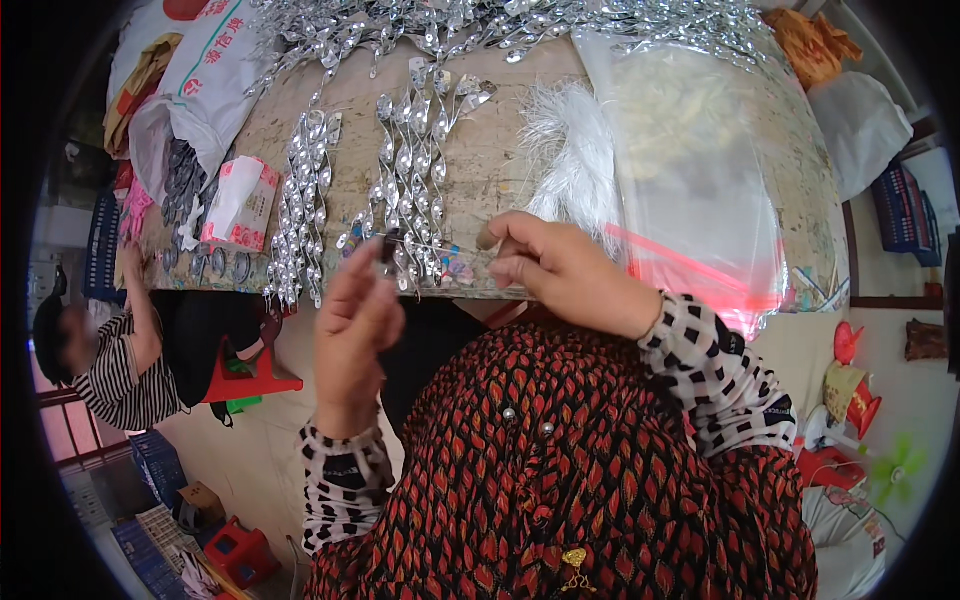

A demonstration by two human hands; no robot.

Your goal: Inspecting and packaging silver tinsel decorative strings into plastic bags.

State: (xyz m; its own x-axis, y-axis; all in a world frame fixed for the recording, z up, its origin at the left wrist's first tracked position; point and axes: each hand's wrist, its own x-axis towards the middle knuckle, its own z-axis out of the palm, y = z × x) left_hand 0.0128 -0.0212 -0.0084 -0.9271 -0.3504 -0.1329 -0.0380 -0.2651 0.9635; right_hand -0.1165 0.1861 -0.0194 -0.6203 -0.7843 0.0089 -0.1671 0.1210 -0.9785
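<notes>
My left hand point(355, 345) is raised at the table's near edge, slightly blurred. Its fingers are closed, with something small and dark point(388, 246) at the tips that I cannot make out. Across from it, my right hand point(570, 272) has its thumb and curled fingers drawn together; what they pinch, if anything, is too fine to name. Just beyond my hands, a bunch of shiny silver twisted strips point(408, 165) lies on the worn tabletop point(350, 85). A second bunch of silver strips point(300, 200) hangs over the edge to the left. White threads point(570, 150) lie beyond my right hand.
Clear plastic bags point(695, 170) with a pink-red edge cover the right side. A pile of silver strips point(450, 25) spans the back. A tissue pack point(240, 205) and a white sack point(205, 60) are at left. A co-worker point(120, 350) sits near a red stool point(250, 375).
</notes>
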